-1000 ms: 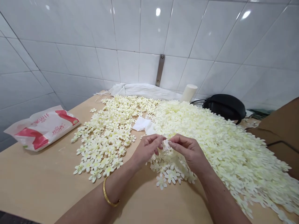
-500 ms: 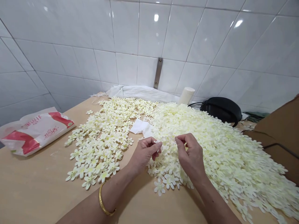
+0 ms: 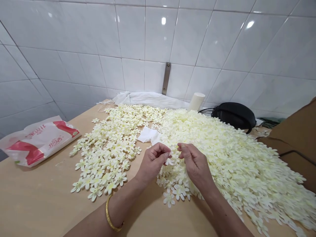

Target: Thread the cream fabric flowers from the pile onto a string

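My left hand (image 3: 155, 160) pinches a pale artificial flower (image 3: 169, 161) between thumb and fingers; part of the blossom sticks out below the fingertips. A short gap away, my right hand (image 3: 194, 160) is closed in a pinch with its fingertips pointing toward the left hand. Whatever it grips, if anything, is too small to make out. Both hands hover over the front of a large heap of cream-white fabric flowers (image 3: 237, 164). Left of my hands lies a looser spread of yellowish-white flowers (image 3: 103, 161) on the wooden table (image 3: 39, 200).
A folded white tissue (image 3: 148, 135) lies between the two groups of flowers. At the left is a red and white plastic package (image 3: 44, 140). Behind the heap stand a cream cylinder (image 3: 196, 101) and a black rounded case (image 3: 233, 115). Brown cardboard (image 3: 293, 135) borders the right side.
My right hand has moved left, closer to the left hand, and turned slightly. More of the flower in my left hand shows below the fingers.
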### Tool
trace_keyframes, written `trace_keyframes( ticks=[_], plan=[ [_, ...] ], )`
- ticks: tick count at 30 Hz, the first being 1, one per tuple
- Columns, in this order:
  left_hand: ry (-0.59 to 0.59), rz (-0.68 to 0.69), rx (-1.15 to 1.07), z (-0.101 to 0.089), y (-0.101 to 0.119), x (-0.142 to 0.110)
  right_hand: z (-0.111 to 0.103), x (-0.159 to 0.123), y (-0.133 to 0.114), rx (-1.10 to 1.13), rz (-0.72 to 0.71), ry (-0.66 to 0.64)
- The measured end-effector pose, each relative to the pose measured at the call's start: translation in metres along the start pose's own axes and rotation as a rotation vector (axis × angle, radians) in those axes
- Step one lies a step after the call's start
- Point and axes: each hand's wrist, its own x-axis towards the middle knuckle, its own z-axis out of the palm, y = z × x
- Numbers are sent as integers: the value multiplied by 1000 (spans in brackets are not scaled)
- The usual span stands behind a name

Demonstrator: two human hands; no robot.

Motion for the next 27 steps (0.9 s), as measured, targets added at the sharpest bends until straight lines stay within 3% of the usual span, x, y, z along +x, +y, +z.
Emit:
trace_keyframes(
  ticks=[8,21,27],
  plan=[
    [-69,-46,-135,6,1,-3,2,1,-1,299,208,-238],
    [-93,-102,-69,7,1,-3,5,-3,-1,284,223,-117],
    [-117,-52,-63,7,0,-4,7,-1,1,367,250,-158]
  ],
)
